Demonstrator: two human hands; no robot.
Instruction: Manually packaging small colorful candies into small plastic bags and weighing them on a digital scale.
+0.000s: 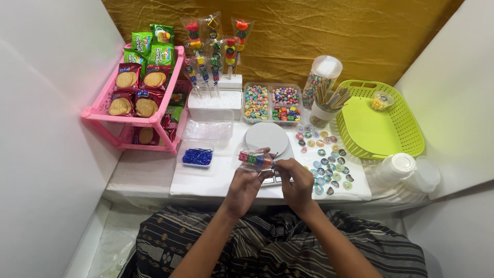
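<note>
1. the left hand is closed around a candy skewer in a clear wrapper, holding it level and just above the near part of the white surface, seemingly to keep it steady.
2. the right hand pinches narrow at the wrapper's end, fingertips touching it, as if gathering the loose plastic there; whether it grips a tie as well is too small to tell.
3. the skewer sits between both hands, just in front of the round white scale and apart from everything else.
4. supplies ring the hands within reach: a small tray of blue twist ties to the left, round stickers spread flat to the right, a divided box of coloured candies behind the scale.
5. finished skewers stand upright in a white block at the back, probably so the wrappers do not crush.
6. a cup of wooden sticks and a tall candy jar stand beside the green basket, which lies tilted at the right edge.
7. the pink rack of biscuit packs fills the left side, near the wall.
8. stacked white cups sit near the front right corner, close to the edge.
9. open room is mostly the bare strip at front left; the walls close in on both sides.
</note>
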